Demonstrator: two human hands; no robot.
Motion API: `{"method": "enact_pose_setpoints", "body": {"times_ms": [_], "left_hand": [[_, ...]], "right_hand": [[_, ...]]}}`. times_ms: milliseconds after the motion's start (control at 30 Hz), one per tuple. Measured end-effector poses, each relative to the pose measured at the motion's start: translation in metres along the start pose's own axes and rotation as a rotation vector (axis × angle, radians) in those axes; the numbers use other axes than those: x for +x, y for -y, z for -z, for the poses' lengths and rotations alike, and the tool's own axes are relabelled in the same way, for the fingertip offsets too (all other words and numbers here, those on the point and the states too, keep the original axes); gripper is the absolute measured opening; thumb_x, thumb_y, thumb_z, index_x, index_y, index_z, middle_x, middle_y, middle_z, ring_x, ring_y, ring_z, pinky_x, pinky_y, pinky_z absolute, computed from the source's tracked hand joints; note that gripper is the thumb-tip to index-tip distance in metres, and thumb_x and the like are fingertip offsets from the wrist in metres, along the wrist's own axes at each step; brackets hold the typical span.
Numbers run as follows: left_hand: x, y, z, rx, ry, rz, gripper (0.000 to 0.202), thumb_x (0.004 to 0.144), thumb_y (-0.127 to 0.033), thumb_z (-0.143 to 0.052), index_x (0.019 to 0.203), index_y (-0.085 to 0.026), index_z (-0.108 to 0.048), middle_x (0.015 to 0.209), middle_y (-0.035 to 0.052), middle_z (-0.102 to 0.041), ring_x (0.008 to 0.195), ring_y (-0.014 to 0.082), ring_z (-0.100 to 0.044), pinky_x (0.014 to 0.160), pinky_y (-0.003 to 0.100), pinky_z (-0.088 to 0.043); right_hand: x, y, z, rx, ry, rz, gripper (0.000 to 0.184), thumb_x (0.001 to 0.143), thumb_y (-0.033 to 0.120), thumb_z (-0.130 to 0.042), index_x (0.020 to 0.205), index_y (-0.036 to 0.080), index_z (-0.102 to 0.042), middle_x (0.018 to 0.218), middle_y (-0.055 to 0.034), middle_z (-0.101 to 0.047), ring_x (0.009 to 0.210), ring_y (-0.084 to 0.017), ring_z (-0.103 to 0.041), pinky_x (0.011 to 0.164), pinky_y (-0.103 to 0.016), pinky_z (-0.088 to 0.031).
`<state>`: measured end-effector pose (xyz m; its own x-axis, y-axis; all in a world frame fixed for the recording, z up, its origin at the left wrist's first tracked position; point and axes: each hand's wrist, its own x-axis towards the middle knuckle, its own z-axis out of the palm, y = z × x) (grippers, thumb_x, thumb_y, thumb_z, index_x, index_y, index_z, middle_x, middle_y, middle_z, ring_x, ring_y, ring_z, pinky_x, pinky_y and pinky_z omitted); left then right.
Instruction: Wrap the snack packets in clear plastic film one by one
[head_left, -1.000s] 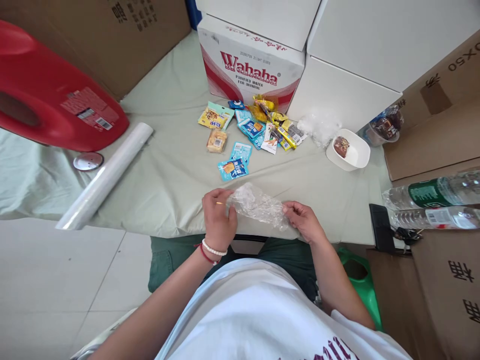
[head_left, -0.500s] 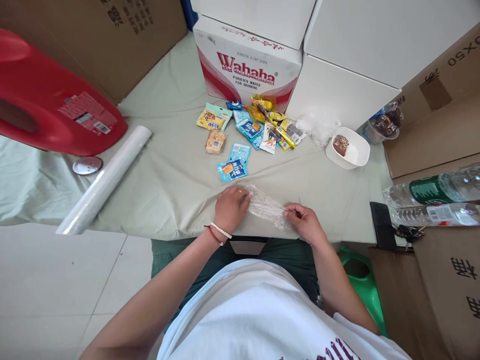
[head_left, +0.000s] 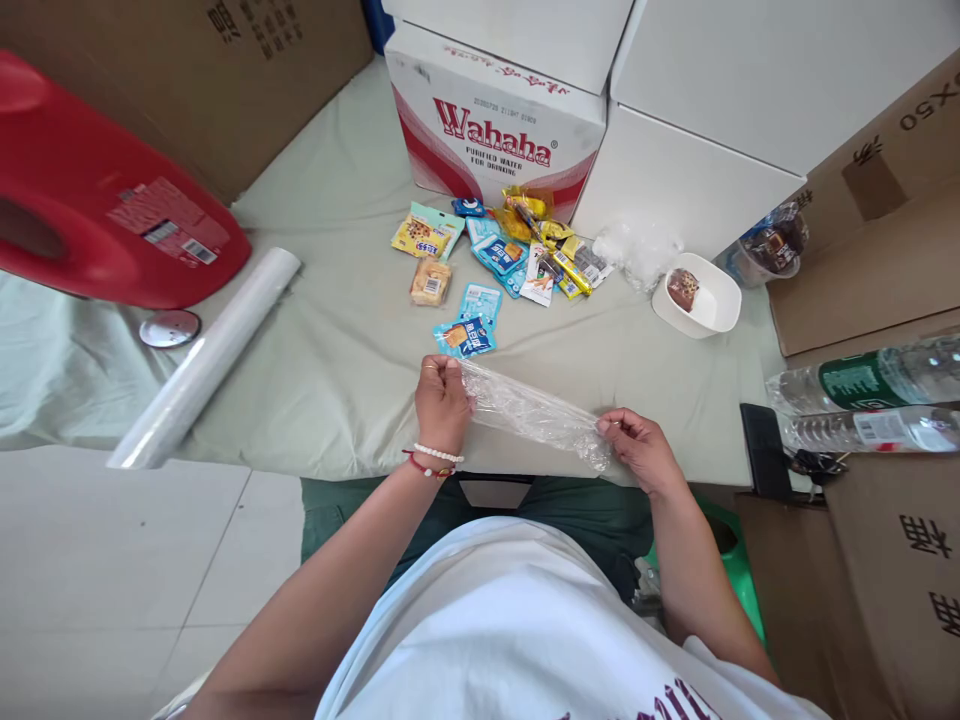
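A crumpled sheet of clear plastic wrap [head_left: 529,408] stretches between my two hands, just above the near edge of the cloth-covered table. My left hand [head_left: 442,400], with bracelets at the wrist, pinches its left end. At the other end my right hand [head_left: 637,445] grips the wrap between thumb and fingers. Blue snack packets [head_left: 469,325] lie just beyond my left hand. Farther back are a wrapped biscuit [head_left: 430,282], a yellow and green snack bag [head_left: 426,233] and a heap of small packets [head_left: 562,262].
A roll of plastic wrap [head_left: 210,355], a round metal disc [head_left: 170,328] and a red jug [head_left: 112,200] are at left. A white bowl [head_left: 721,300] with a brown cake piece stands right, near crumpled film [head_left: 637,252]. Boxes [head_left: 495,130] line the back; bottles [head_left: 862,380] lie right.
My hands have moved apart, the left one to the left and slightly away from me, the right one to the right. The plastic wrap between them is drawn out longer.
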<state>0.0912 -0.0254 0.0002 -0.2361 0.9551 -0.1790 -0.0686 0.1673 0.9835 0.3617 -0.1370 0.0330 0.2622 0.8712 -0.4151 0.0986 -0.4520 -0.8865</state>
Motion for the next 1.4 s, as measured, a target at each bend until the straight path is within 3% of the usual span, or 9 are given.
{"method": "enact_pose_setpoints", "body": {"times_ms": [233, 367, 567, 667, 800, 933, 1033, 1233, 1400], "left_hand": [[-0.008, 0.003, -0.005, 0.022, 0.023, -0.016, 0.028, 0.096, -0.051, -0.061, 0.091, -0.026, -0.049, 0.069, -0.007, -0.045, 0.053, 0.0108, -0.039, 0.051, 0.024, -0.036], [-0.026, -0.007, -0.016, -0.053, 0.113, 0.003, 0.034, 0.096, -0.059, -0.059, 0.092, -0.027, -0.049, 0.066, -0.0072, -0.041, 0.051, 0.0115, -0.037, 0.047, 0.025, -0.034], [-0.035, -0.013, -0.016, -0.136, 0.185, -0.027, 0.046, 0.093, -0.072, -0.057, 0.091, -0.026, -0.049, 0.062, -0.0076, -0.043, 0.047, 0.0099, -0.037, 0.045, 0.025, -0.031], [-0.032, -0.011, -0.006, -0.186, 0.245, 0.05, 0.052, 0.084, -0.071, -0.069, 0.101, -0.027, -0.048, 0.065, -0.0096, -0.046, 0.045, 0.0081, -0.036, 0.044, 0.024, -0.031], [-0.035, -0.006, 0.001, -0.014, 0.381, 0.044, 0.071, 0.057, -0.042, -0.095, 0.115, -0.023, -0.059, 0.095, -0.0008, -0.066, 0.066, 0.0099, -0.056, 0.062, 0.025, -0.047], [-0.041, -0.003, 0.005, 0.1, 0.436, 0.099, 0.035, 0.062, -0.037, -0.089, 0.082, -0.019, -0.068, 0.084, 0.0013, -0.067, 0.074, 0.0151, -0.061, 0.07, 0.029, -0.05], [-0.041, -0.007, 0.011, -0.102, 0.458, 0.276, 0.035, 0.066, -0.04, -0.088, 0.081, -0.02, -0.063, 0.08, 0.0008, -0.069, 0.077, 0.0156, -0.066, 0.074, 0.03, -0.053], [-0.037, -0.02, 0.012, -0.469, 0.32, 0.522, 0.043, 0.068, -0.03, -0.085, 0.088, -0.023, -0.048, 0.079, -0.0046, -0.067, 0.074, 0.0124, -0.07, 0.08, 0.034, -0.06], [-0.048, -0.021, -0.008, -0.4, 0.198, 0.277, 0.036, 0.076, -0.034, -0.078, 0.092, -0.024, -0.048, 0.072, -0.0094, -0.058, 0.062, 0.0066, -0.059, 0.068, 0.024, -0.054]], "right_hand": [[-0.007, 0.017, -0.001, -0.355, -0.459, 0.421, 0.031, 0.091, 0.052, -0.067, 0.093, 0.022, -0.075, 0.088, -0.0044, -0.062, 0.074, -0.019, -0.053, 0.073, -0.034, -0.045], [-0.013, 0.038, -0.054, -0.306, -0.145, 0.545, 0.023, 0.097, 0.047, -0.065, 0.1, 0.027, -0.076, 0.09, -0.0054, -0.064, 0.078, -0.02, -0.056, 0.072, -0.034, -0.046], [0.011, 0.036, -0.108, -0.221, 0.145, 0.49, 0.022, 0.089, 0.047, -0.072, 0.091, 0.026, -0.075, 0.088, -0.0036, -0.063, 0.069, -0.016, -0.051, 0.068, -0.032, -0.044], [0.017, 0.035, -0.106, -0.131, 0.129, 0.403, 0.024, 0.087, 0.047, -0.07, 0.082, 0.024, -0.071, 0.079, -0.0009, -0.06, 0.067, -0.015, -0.049, 0.067, -0.03, -0.041], [0.015, 0.039, -0.1, 0.012, 0.102, 0.233, 0.031, 0.08, 0.052, -0.073, 0.078, 0.023, -0.066, 0.072, 0.0015, -0.057, 0.066, -0.014, -0.045, 0.062, -0.027, -0.037], [0.013, 0.044, -0.091, 0.22, 0.129, 0.08, 0.038, 0.068, 0.054, -0.082, 0.075, 0.022, -0.062, 0.067, 0.0038, -0.052, 0.06, -0.011, -0.04, 0.055, -0.025, -0.035], [0.015, 0.048, -0.075, 0.433, 0.17, -0.044, 0.039, 0.061, 0.047, -0.086, 0.074, 0.022, -0.059, 0.066, 0.0037, -0.05, 0.06, -0.011, -0.04, 0.051, -0.023, -0.033], [0.019, 0.043, -0.056, 0.612, 0.23, -0.187, 0.041, 0.06, 0.04, -0.089, 0.076, 0.023, -0.056, 0.069, 0.0017, -0.055, 0.058, -0.011, -0.041, 0.041, -0.019, -0.019], [0.01, 0.033, -0.077, 0.554, 0.152, -0.153, 0.063, 0.066, 0.076, -0.083, 0.095, 0.024, -0.062, 0.086, -0.0033, -0.068, 0.071, -0.015, -0.058, 0.052, -0.023, -0.048]]}}
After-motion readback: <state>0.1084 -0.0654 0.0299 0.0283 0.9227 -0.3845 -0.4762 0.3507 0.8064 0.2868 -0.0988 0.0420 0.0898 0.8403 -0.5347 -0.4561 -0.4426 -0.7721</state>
